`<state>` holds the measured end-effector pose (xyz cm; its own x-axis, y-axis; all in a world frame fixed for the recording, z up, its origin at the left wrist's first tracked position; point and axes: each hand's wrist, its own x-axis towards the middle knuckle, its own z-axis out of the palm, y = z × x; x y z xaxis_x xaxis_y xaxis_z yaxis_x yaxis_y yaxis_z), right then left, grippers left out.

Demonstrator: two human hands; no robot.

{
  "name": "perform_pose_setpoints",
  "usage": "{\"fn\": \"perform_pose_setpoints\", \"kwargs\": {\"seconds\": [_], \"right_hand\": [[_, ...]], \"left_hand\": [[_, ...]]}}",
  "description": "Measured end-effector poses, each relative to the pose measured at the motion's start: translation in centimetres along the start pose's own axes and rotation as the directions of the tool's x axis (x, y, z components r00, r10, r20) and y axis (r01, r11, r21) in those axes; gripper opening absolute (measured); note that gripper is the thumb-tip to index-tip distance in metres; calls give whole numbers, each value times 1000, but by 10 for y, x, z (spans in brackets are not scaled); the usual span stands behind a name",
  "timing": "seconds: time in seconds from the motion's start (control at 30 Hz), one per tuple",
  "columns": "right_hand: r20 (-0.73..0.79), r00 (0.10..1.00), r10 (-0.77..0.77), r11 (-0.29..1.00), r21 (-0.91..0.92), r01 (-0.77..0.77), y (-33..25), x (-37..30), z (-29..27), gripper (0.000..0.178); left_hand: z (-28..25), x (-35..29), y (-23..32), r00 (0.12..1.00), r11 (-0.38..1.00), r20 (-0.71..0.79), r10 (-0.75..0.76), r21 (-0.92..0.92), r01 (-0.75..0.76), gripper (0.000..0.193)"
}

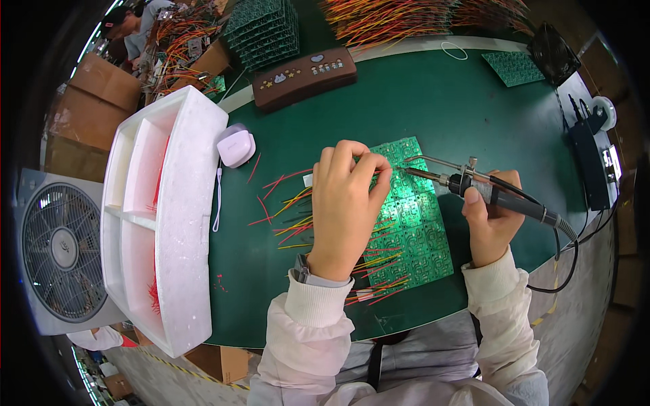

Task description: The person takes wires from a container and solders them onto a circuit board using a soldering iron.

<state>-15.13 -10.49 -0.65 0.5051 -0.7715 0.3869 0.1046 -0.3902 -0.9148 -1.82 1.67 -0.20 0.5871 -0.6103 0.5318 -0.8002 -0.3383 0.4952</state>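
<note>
A green panel of small circuit boards [423,223] lies on the green table in front of me. My left hand [349,203] is closed over its upper left part, thumb and fingertips pinching a thin red wire [291,175] whose tail sticks out to the left. My right hand [493,220] grips a soldering iron [511,201] with a thin metal feed tube [437,162] clamped above it. The iron's tip points left, close to the left fingertips over the panel. Red, yellow and black wires [382,264] lie along the panel's left side, partly hidden under my left hand.
A white foam box [193,203] with compartments of red wires stands left, beside a fan [64,250]. A lilac case [237,147], brown pencil case [305,78], stacked boards [263,34] and wire bundles [386,20] lie beyond. A dark soldering unit [589,162] stands right. Another person [139,27] is far left.
</note>
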Motion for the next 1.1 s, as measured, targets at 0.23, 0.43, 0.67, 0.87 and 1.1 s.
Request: {"fn": "perform_pose_setpoints", "kwargs": {"seconds": [0.23, 0.43, 0.67, 0.87, 1.1], "right_hand": [[10, 999, 32, 999, -2, -32, -1, 0, 0, 28], [8, 1000, 11, 1000, -11, -11, 0, 0, 0, 28], [12, 1000, 27, 1000, -14, -26, 1, 0, 0, 27], [18, 999, 44, 999, -5, -43, 1, 0, -1, 27], [51, 998, -35, 999, -23, 37, -5, 1, -2, 22]], "left_hand": [[-1, 0, 1, 1000, 1000, 2, -11, -1, 11, 11], [-1, 0, 1, 1000, 1000, 5, -28, 3, 28, 10], [0, -1, -1, 1000, 1000, -11, -22, 9, 22, 10], [0, 0, -1, 1000, 1000, -4, -26, 3, 26, 10], [-4, 1, 3, 1000, 1000, -11, -23, -7, 23, 10]]}}
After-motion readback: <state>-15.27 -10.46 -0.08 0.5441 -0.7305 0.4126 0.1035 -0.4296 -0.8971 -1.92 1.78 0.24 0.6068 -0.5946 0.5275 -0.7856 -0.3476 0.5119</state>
